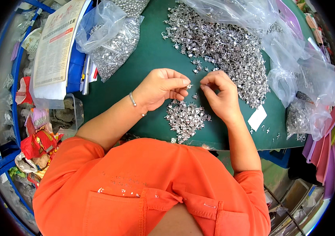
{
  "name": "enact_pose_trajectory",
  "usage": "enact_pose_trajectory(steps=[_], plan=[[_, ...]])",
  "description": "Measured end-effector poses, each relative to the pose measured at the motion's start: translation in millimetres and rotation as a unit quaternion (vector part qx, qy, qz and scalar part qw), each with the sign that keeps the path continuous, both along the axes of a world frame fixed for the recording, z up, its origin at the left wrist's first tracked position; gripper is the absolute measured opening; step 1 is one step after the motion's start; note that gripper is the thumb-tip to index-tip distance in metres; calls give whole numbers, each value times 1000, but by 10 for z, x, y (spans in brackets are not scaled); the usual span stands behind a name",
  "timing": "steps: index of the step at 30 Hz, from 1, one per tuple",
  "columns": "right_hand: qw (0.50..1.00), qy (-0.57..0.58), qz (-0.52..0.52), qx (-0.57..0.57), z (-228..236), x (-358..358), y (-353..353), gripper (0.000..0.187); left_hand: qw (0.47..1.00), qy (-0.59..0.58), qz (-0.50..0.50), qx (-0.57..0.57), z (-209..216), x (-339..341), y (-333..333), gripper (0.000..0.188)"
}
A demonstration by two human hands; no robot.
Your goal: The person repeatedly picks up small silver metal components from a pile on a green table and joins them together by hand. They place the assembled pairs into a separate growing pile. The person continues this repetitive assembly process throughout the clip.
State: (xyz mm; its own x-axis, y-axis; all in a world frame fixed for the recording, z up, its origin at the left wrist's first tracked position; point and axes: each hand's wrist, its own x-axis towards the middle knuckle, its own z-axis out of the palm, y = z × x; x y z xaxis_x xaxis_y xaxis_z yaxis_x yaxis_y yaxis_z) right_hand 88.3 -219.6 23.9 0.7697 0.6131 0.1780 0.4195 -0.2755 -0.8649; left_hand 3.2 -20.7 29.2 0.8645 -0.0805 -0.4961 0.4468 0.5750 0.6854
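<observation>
Between thumb and forefinger, my left hand [161, 87] pinches a small silver metal piece [189, 85], whose tip sticks out toward the right. A silver bangle circles my left wrist. Close by on the right, my right hand [220, 92] is curled with thumb and forefinger drawn together; whatever they may hold is too small to make out. Below the hands lies a small heap of silver metal pieces [186, 120]. A far larger heap of similar pieces [230, 47] spreads beyond my right hand. A few loose ones lie between the heaps.
Green tabletop [148, 126] underneath. A clear bag of metal parts [116, 51] sits far left, beside a printed newspaper [57, 43] on a blue bin. More plastic bags [301, 118] lie at right, near a white card [257, 118]. A clear tub [79, 112] stands left of my arm.
</observation>
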Motion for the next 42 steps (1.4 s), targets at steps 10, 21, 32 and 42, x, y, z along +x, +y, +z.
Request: enact_pose_trajectory(steps=[10,21,32,42], plan=[[981,-171,35,-88,120,88,-81,26,740,-317,-132,579,-20,174,-7,12],[990,-116,-64,-39,12,113,-155,15,666,-356,-89,650,-256,349,-96,20],[976,-166,-10,-139,-58,-31,31,17,677,-358,-85,638,-296,313,-124,20],[983,-119,5,-140,-39,-22,-116,14,642,-374,-88,664,-216,207,-117,25]])
